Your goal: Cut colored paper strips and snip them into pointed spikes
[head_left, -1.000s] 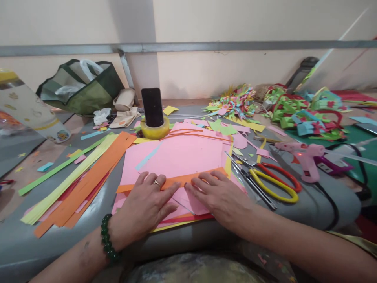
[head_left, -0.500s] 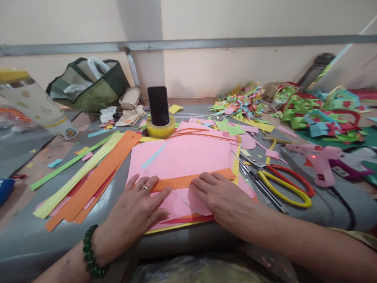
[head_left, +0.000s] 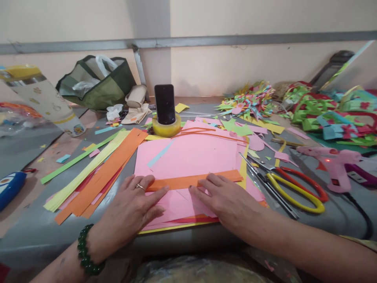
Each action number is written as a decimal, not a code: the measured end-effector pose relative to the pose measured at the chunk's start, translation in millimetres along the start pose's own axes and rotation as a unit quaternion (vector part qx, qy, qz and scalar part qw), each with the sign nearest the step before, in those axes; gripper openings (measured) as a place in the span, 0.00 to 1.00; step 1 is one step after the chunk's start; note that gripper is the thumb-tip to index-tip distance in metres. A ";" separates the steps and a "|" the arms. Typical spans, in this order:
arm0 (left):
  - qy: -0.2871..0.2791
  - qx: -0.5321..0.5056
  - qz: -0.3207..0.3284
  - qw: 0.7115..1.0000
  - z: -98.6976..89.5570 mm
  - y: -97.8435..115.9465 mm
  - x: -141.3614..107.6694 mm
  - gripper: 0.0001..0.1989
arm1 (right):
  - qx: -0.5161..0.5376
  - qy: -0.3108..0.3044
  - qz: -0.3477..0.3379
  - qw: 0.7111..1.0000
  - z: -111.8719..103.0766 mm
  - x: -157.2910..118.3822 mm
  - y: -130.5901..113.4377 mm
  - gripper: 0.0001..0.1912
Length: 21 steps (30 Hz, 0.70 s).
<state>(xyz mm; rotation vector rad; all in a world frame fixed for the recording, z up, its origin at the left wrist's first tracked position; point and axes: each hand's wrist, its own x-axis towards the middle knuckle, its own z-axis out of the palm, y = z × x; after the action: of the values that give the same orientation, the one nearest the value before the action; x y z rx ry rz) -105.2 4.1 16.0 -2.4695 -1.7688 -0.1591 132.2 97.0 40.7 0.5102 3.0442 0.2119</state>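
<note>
A long orange paper strip (head_left: pixel 182 183) lies across a stack of pink paper sheets (head_left: pixel 188 157). My left hand (head_left: pixel 135 200) rests on the strip's left end, fingers spread and thumb apart; a ring and a green bead bracelet are on this side. Toward the strip's right part, my right hand (head_left: pixel 224 194) lies with its fingertips pressing on the strip and the pink sheet, index finger stretched to the left. The strip's right end shows beyond the right hand, while its left end is partly covered by my left fingers.
Left of the sheets lie orange strips (head_left: pixel 103 173) and yellow strips (head_left: pixel 88 169). Scissors (head_left: pixel 297 190), tweezers (head_left: pixel 279 192) and a pink glue gun (head_left: pixel 335 161) are at right. A phone (head_left: pixel 165 104) stands in a tape roll (head_left: pixel 167 127) behind. A tumbler (head_left: pixel 50 100) stands left.
The view has shifted slightly left, so things appear farther right. My right index finger is now stretched out more to the left; both hands remain on the orange strip.
</note>
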 end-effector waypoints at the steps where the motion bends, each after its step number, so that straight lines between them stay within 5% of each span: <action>1: 0.001 0.004 -0.002 1.000 0.3 -2.5 -3.1 0.18 | -0.002 0.002 0.000 1.000 -0.1 0.3 0.0 0.14; 14: -0.018 -0.051 -0.073 0.996 2.6 -22.4 -31.3 0.18 | -0.017 0.018 -0.009 1.000 5.6 -0.3 3.5 0.15; 21: -0.007 -0.188 -0.113 0.975 -2.9 -9.8 6.0 0.16 | -0.026 0.001 -0.006 1.000 3.4 0.9 1.7 0.15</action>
<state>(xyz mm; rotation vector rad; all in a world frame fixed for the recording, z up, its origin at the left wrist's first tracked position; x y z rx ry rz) -112.7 12.4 19.9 -2.4937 -2.2023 -0.5430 132.1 99.3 37.6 0.4896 3.0339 0.2896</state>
